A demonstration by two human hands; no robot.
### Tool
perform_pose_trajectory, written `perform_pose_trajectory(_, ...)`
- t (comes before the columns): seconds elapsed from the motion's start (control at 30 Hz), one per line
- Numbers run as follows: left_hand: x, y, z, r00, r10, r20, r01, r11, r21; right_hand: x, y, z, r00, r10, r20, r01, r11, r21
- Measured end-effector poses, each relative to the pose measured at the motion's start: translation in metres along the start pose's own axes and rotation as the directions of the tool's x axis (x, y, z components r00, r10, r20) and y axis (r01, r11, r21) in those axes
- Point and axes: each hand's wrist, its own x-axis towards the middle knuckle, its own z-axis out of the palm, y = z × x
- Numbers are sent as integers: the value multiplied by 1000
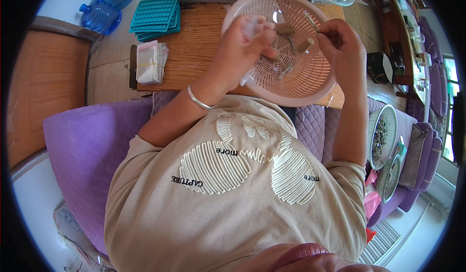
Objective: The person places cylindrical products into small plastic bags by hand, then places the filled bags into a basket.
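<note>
A pink slotted basket (291, 85) sat at the near edge of the wooden worktop (194, 49), overhanging it toward the person. The left hand (245, 44) was curled over the basket's left side, fingers closed around a small clear plastic bag (248, 75) and a short tan stick (285, 29). The right hand (342, 41) hovered over the right rim, its fingertips pinched on a thin stick (311, 20). Another tan piece (305, 45) lay between the two hands, above the basket floor. Near the worktop's left edge lay a banded stack of clear bags (151, 62); behind it, at the far left corner, a pile of teal moulded trays (156, 17). Two blue water jugs (108, 5) stood on the floor beyond that corner.
</note>
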Motion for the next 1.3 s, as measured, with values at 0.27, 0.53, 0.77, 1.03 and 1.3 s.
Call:
perform_pose_trajectory(0.27, -10, 9, 24, 921, -307, 239, 375, 864, -336, -29, -42, 5, 993, 24, -112, 74, 611, 788)
perform_pose_trajectory(0.53, -1, -1, 14, 956, -91, 281, 229, 828, -511, -47, -30, 7, 992, 12, -128, 99, 564, 820)
perform_pose_trajectory(0.77, -15, 19, 29, 983, 93, 156, -40, 949, -313, -53, -14, 35, 926, -85, -367, 258, 854, 453)
perform_pose_trajectory(1.03, -17, 16, 33, 987, 53, 155, 8, 930, -367, -62, -25, 57, 927, -9, -374, 303, 607, 735)
perform_pose_trajectory(1.3, 0, 12, 2, 964, 183, 194, -266, 615, 742, -58, -8, 41, 877, 46, -479, 274, 771, 575)
